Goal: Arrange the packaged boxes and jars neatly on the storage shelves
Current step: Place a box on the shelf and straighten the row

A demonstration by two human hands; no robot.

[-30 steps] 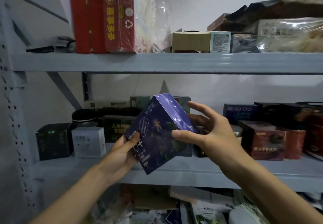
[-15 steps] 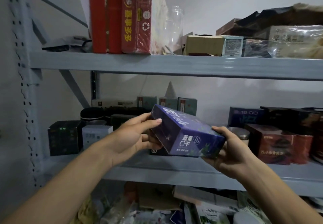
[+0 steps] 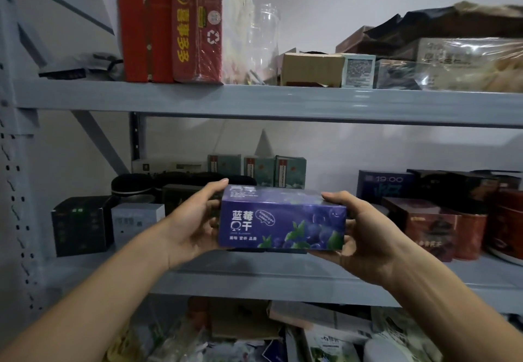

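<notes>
You have the purple blueberry box (image 3: 281, 220) held level between both hands in front of the middle shelf (image 3: 254, 274), its long printed face turned toward you. Your left hand (image 3: 189, 226) closes on the box's left end, thumb over the top edge and fingers wrapped underneath; your right hand (image 3: 359, 234) closes on the right end in the same way, thumb on top and palm cupping the lower corner. Each grip is firmly shut on the box, which hangs in the air just above the front of the shelf, touching nothing else.

Behind the box on the middle shelf stand three teal cartons (image 3: 256, 170) in a row against the wall, with a black round jar (image 3: 131, 189) to their left. Further left, a black cube box (image 3: 80, 226) sits just beside a small white box (image 3: 135, 220). To the right of your hands are a dark blue box marked 19:00 (image 3: 383, 187), a brown-red carton (image 3: 424, 226) and a red tin (image 3: 469, 234) close together.

On the upper shelf (image 3: 283, 101) tall red boxes (image 3: 172, 22) stand upright at the left, a clear plastic bottle (image 3: 264, 36) beside them, then a cardboard carton (image 3: 311, 69) and plastic-wrapped packages (image 3: 467, 62) to the right. Below the middle shelf lies a loose jumble of packets (image 3: 254, 333).
</notes>
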